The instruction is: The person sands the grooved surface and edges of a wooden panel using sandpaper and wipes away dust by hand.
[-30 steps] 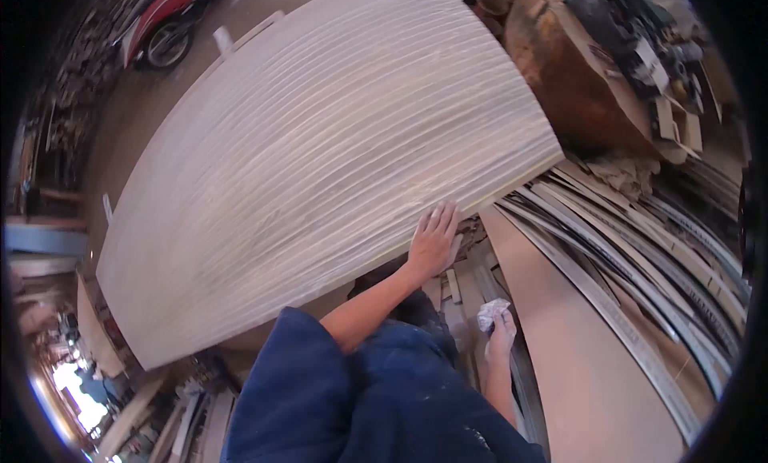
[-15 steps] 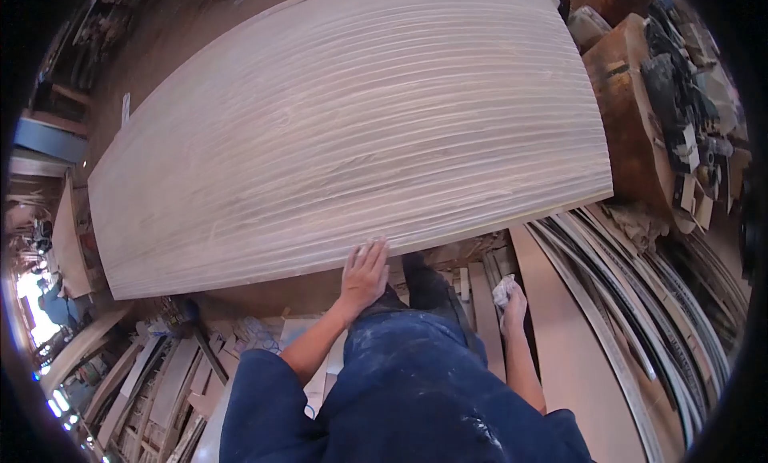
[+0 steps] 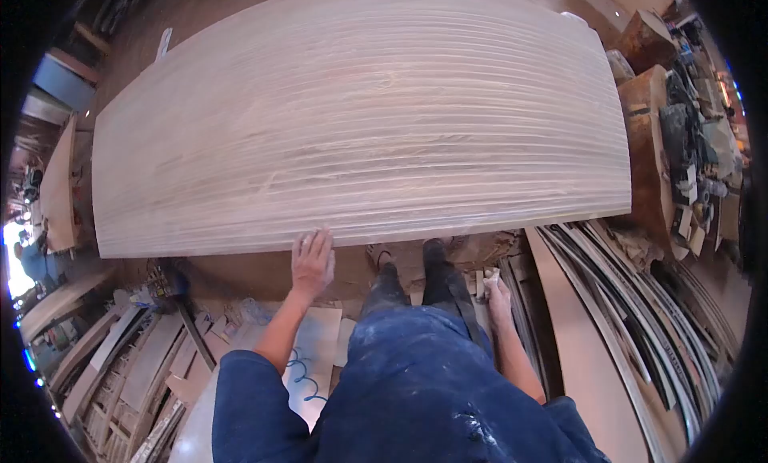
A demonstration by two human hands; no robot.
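Observation:
A large pale board [image 3: 360,127] with long parallel grooves spans the upper view. My left hand [image 3: 313,263] rests at its near edge, fingertips on the grooved surface, fingers stretched out and holding nothing. Lower right, my right hand [image 3: 498,293] hangs beside my body, below the board's edge, its fingers closed round a small whitish wad [image 3: 491,276]. Pale dust covers that hand. My legs and feet show between the two hands, under the near edge.
Long curved strips [image 3: 632,303] and a flat brown panel [image 3: 580,335] lie at the right. Wood offcuts [image 3: 148,367] are piled at the lower left, near a blue coiled hose [image 3: 302,375]. Brown wooden slabs [image 3: 646,143] stand beyond the board's right end.
My left hand has moved left along the near edge. The view has shifted and turned, so the board sits more level and my feet now show. My right hand stays low at my side.

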